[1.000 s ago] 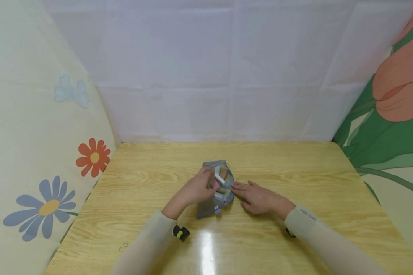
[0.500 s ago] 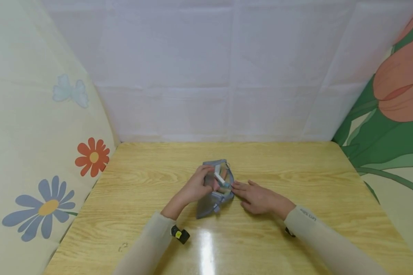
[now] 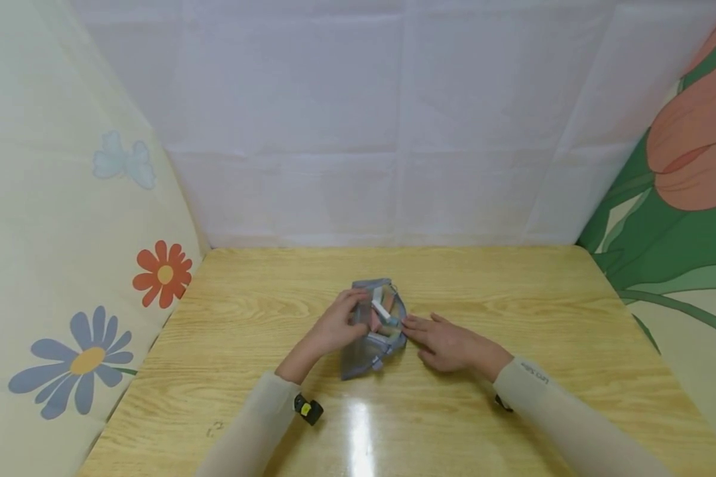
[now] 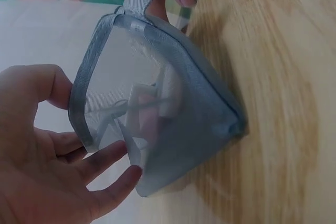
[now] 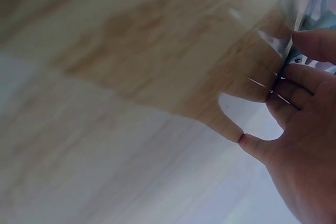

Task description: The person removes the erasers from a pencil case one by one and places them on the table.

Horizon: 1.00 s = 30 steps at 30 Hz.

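A grey-blue mesh pouch (image 3: 358, 358) lies on the table with its mouth open. Several small white, pink, orange and pale blue pieces (image 3: 384, 310) show inside; their kind is unclear. My left hand (image 3: 334, 324) is at the pouch's left side. The left wrist view shows its bent fingers (image 4: 105, 161) on both sides of the mesh pouch's edge (image 4: 79, 103), holding it. My right hand (image 3: 447, 341) lies low over the table, its nearly straight fingertips touching the pouch's right rim. Only a corner of the pouch (image 5: 315, 6) shows in the right wrist view.
The wooden table (image 3: 513, 285) stretches around the pouch on all sides. A white cloth (image 3: 334, 132) hangs behind it, with flower-printed cloths at the left (image 3: 36, 232) and right (image 3: 692, 265). A small dark wrist camera (image 3: 308, 409) sits on the left sleeve.
My left fingers have drawn back from the pink piece in the pouch's mouth to the left edge, and the fingers have spread. The right hand has barely moved.
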{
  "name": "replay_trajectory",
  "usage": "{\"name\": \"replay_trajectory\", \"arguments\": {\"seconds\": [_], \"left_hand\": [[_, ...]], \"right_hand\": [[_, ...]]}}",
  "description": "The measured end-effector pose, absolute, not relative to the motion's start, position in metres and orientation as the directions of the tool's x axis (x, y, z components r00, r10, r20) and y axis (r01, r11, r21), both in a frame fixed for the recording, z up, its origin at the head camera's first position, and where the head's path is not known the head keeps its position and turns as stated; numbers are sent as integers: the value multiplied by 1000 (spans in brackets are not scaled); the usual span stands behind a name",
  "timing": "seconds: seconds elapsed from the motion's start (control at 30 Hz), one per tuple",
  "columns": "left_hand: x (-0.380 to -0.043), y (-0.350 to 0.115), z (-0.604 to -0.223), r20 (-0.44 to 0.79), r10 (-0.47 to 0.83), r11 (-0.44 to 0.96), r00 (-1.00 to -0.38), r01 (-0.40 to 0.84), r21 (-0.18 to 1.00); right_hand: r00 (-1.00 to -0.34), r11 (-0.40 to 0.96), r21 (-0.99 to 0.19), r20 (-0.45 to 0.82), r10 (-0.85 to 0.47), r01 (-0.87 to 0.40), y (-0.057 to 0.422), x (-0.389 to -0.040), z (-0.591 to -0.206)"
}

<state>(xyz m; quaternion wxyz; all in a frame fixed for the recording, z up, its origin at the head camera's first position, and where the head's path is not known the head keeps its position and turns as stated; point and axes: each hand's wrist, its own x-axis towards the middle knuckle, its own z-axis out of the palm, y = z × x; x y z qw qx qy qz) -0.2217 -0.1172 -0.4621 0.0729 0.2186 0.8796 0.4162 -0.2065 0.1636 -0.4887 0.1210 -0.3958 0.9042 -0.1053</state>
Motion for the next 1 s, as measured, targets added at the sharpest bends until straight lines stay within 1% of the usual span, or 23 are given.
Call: {"name": "replay_trajectory", "arguments": {"seconds": [0.23,0.63,0.73,0.87,1.0], "left_hand": [[-223,-113,-465,65,499,595,-864,396,699],[-224,-120,-471,39,505,564,-862,364,741],[-224,-120,-471,65,533,550,-844,404,731],[-223,-121,-470,90,595,524,-799,470,710],[-221,-121,-469,72,610,524,-789,470,710]], "right_hand": [[-664,669,-291,-132,-736,-684,162,-206,-489],[-658,662,-286,-125,-742,-693,162,-206,-488],[-658,660,-291,-120,-743,-692,161,-205,-488],[-655,656,-291,-116,-747,-697,161,-205,-488],[-653,655,-290,-118,-748,-698,161,-206,-487]]}}
